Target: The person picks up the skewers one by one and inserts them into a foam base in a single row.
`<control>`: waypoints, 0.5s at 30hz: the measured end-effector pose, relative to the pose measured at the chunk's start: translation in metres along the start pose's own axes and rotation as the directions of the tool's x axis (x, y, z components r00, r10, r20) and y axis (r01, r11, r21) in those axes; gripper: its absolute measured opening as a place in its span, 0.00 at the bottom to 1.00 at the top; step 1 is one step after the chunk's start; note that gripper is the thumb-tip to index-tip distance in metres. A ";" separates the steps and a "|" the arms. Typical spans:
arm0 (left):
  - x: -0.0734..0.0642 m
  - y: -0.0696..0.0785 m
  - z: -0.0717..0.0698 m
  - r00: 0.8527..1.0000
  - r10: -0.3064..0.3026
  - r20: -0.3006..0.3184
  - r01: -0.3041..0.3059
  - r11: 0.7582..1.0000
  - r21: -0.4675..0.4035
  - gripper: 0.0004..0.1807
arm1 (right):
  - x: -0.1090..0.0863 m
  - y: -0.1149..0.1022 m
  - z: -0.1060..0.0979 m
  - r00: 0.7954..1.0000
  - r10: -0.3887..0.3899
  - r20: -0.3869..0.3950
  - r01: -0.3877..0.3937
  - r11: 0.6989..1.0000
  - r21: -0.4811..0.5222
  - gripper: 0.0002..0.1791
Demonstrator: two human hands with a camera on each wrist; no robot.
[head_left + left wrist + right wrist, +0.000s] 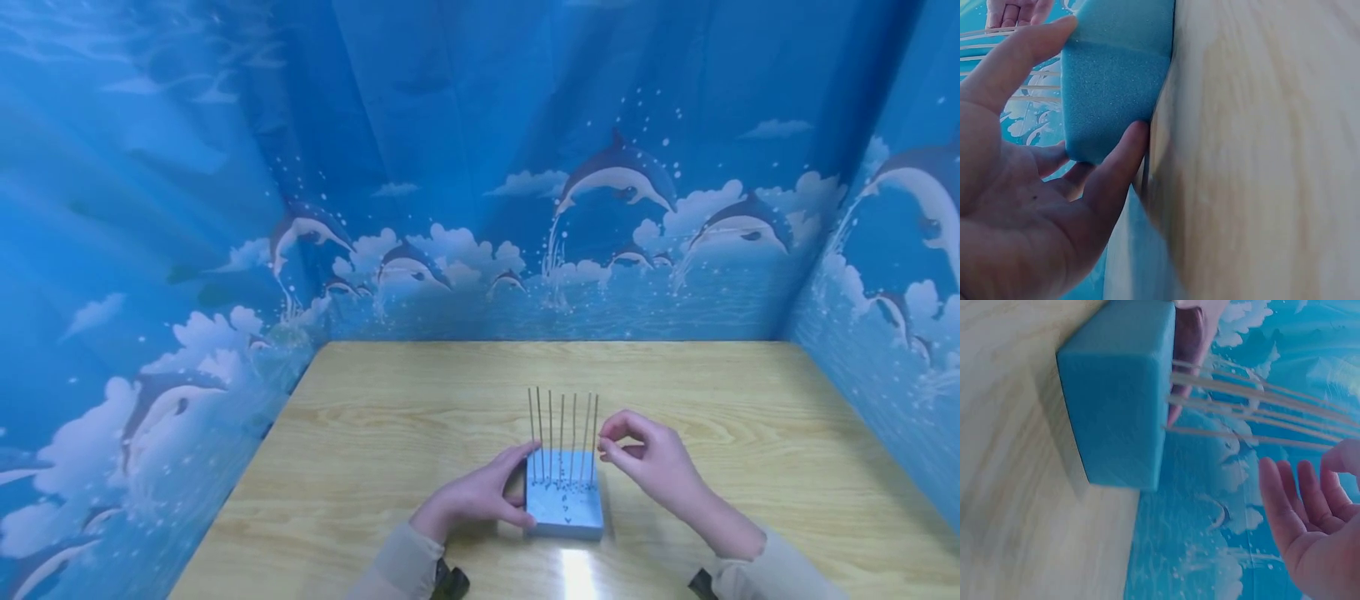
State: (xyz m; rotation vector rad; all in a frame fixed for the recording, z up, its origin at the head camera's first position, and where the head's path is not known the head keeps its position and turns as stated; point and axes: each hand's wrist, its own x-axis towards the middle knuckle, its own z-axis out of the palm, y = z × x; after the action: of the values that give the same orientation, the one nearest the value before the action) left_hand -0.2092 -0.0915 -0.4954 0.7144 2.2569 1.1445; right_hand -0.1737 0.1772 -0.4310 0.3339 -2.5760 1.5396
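A light blue foam block (564, 508) rests on the table with several thin sticks (562, 425) standing up from its top. Small dark marks or holes dot that top face. My left hand (483, 493) holds the block at its left side, the thumb toward the near corner and the fingers toward the far one. In the left wrist view, fingertips (1138, 131) press against the blue foam. At the block's right, my right hand (652, 458) pinches the rightmost stick partway up with thumb and index finger. Its other fingers (1282, 500) are loosely bent in the right wrist view.
The wood-grain table (375, 417) extends around the block on all sides. Blue curtains (450, 125) printed with dolphins and clouds enclose its back and both sides. A bright light reflection lies on the tabletop in front of the block.
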 end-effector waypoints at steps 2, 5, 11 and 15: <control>0.001 0.000 -0.001 1.000 0.002 0.001 -0.002 1.000 -0.004 0.63 | 0.001 0.000 -0.007 1.000 -0.018 -0.003 0.018 1.000 -0.011 0.06; 0.001 -0.001 -0.002 1.000 0.008 0.002 -0.008 1.000 0.001 0.63 | 0.001 0.002 -0.018 1.000 -0.019 -0.010 0.018 0.998 -0.056 0.09; -0.002 -0.003 -0.001 1.000 0.001 0.013 -0.001 1.000 -0.019 0.67 | -0.003 0.013 -0.040 0.996 -0.085 -0.016 0.078 0.964 -0.253 0.16; -0.007 -0.002 -0.005 1.000 0.013 -0.006 -0.013 1.000 0.028 0.67 | -0.005 0.020 -0.049 0.993 -0.122 -0.008 0.112 0.938 -0.329 0.20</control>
State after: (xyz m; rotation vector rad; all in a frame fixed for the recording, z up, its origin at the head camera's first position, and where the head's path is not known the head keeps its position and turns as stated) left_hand -0.2078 -0.0993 -0.4931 0.7393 2.2808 1.1242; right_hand -0.1742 0.2301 -0.4263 0.4144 -2.6738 1.0430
